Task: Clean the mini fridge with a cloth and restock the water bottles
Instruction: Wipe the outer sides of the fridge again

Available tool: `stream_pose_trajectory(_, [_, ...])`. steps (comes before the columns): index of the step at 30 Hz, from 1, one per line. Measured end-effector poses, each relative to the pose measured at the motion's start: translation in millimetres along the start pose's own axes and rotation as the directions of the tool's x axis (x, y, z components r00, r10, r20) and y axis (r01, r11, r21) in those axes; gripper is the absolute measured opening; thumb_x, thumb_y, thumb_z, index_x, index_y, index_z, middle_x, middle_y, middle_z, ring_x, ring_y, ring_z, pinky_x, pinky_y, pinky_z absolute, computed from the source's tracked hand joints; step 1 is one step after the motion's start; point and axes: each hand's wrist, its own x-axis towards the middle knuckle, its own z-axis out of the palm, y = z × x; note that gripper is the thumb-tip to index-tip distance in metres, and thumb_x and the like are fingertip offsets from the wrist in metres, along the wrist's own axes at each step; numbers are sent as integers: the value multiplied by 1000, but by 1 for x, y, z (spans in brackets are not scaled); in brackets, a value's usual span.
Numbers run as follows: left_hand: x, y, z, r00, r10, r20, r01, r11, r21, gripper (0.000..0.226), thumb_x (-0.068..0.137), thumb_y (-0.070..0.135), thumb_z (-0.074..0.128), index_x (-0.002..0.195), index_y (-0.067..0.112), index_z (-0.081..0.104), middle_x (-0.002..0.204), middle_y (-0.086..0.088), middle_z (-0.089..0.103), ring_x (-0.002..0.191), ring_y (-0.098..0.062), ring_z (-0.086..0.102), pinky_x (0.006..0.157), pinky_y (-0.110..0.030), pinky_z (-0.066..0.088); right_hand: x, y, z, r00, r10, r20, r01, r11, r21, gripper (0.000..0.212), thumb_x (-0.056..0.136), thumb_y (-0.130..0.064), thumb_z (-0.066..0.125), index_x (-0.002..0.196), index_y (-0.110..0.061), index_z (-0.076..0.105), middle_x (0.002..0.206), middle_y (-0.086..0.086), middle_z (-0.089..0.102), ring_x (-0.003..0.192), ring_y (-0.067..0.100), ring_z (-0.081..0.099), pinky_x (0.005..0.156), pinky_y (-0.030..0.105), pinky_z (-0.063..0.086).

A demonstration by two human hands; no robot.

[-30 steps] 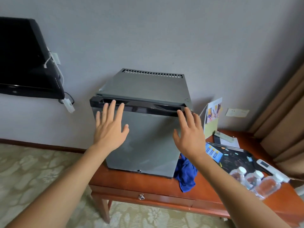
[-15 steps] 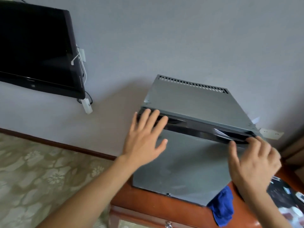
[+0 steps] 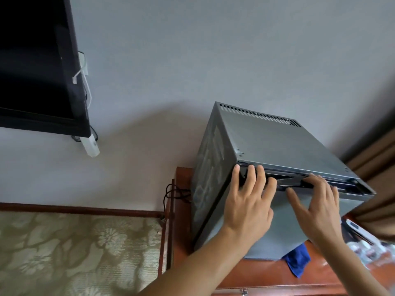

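A grey mini fridge [image 3: 275, 146] stands on a wooden desk [image 3: 263, 276], its door shut. Along the top of the door runs a black handle strip [image 3: 346, 186]. My left hand [image 3: 250, 204] lies flat on the door's upper left, fingers spread, tips over the strip. Beside it my right hand [image 3: 318, 201] also rests on the door, fingers apart, tips at the strip's recess. A blue cloth [image 3: 298, 262] lies crumpled on the desk at the fridge's lower right corner. Blurred water bottles [image 3: 363, 251] lie at the right edge.
A black TV [image 3: 36, 65] hangs on the wall at upper left. Black cables [image 3: 174, 194] hang behind the desk's left end. A white remote [image 3: 353, 226] lies right of the fridge, and brown curtains [image 3: 376, 180] hang beyond it. Patterned carpet [image 3: 74, 253] covers the floor at left.
The view has swung left and up, so the fridge's left side shows. Both hands have come closer together on the top of the door, the right one sliding left along the strip.
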Motion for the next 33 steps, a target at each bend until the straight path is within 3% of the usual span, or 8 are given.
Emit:
stream_pose_trajectory(5, [10, -13, 9, 983, 60, -175, -63, 998, -11, 27, 95, 14, 51, 121, 13, 59, 133, -16, 58, 128, -36, 51, 120, -58, 26, -21, 1, -9, 991, 133, -20, -130, 987, 98, 31, 94, -34, 66, 116, -22, 48, 148, 2, 51, 135, 24, 48, 105, 49, 44])
stream_pose_trajectory(9, [14, -20, 13, 964, 124, -237, -130, 992, -10, 23, 97, 20, 61, 119, 13, 62, 131, -14, 60, 122, -36, 56, 119, -54, 29, -68, 49, -1, 866, 423, -267, -408, 906, 113, 21, 87, -25, 57, 105, -15, 54, 120, 12, 60, 100, 33, 61, 83, 41, 45])
stream_pose_trajectory(13, [13, -23, 22, 940, 150, -307, -161, 987, -10, 28, 99, 25, 58, 123, 12, 67, 134, -15, 63, 123, -37, 58, 114, -57, 37, -119, 138, 30, 699, 714, 45, -694, 692, -199, 27, 89, -19, 63, 116, -15, 60, 130, 12, 54, 116, 34, 55, 88, 46, 47])
stream_pose_trajectory(20, [23, -27, 41, 882, 187, -432, -182, 982, 53, 33, 81, 26, 72, 109, 9, 78, 124, -19, 70, 117, -33, 54, 107, -58, 44, -135, 254, 122, 435, 717, 545, -650, 669, -361, 65, 83, -26, 74, 142, -19, 49, 143, 16, 46, 128, 42, 50, 100, 48, 45])
stream_pose_trajectory(26, [25, -28, 43, 868, 225, -442, -202, 974, 99, 36, 79, 26, 71, 111, 10, 77, 122, -20, 70, 116, -34, 52, 104, -58, 46, -167, 311, 209, 228, 770, 596, -698, 556, -452, 62, 74, -43, 78, 123, -9, 62, 134, 18, 47, 118, 44, 55, 96, 41, 49])
stream_pose_trajectory(28, [23, -27, 43, 866, 231, -443, -203, 973, 109, 39, 81, 27, 70, 116, 12, 71, 126, -19, 69, 117, -34, 52, 105, -58, 45, -179, 314, 217, 223, 793, 567, -743, 515, -427, 67, 67, -43, 70, 119, -1, 58, 124, 24, 57, 114, 44, 59, 91, 46, 53])
stream_pose_trajectory(31, [24, -29, 45, 864, 256, -433, -218, 966, 136, 41, 82, 29, 68, 120, 14, 67, 131, -15, 61, 119, -33, 51, 106, -56, 45, -164, 284, 203, 222, 860, 460, -883, 377, -279, 52, 78, -23, 71, 111, -3, 37, 111, 28, 60, 106, 49, 64, 87, 50, 51])
stream_pose_trajectory(33, [24, -31, 45, 863, 265, -430, -229, 964, 134, 42, 82, 29, 68, 121, 14, 68, 131, -15, 65, 118, -32, 51, 105, -56, 45, -146, 270, 194, 96, 907, 410, -952, 203, -227, 56, 83, -8, 76, 119, 5, 36, 115, 35, 59, 112, 52, 61, 90, 50, 47])
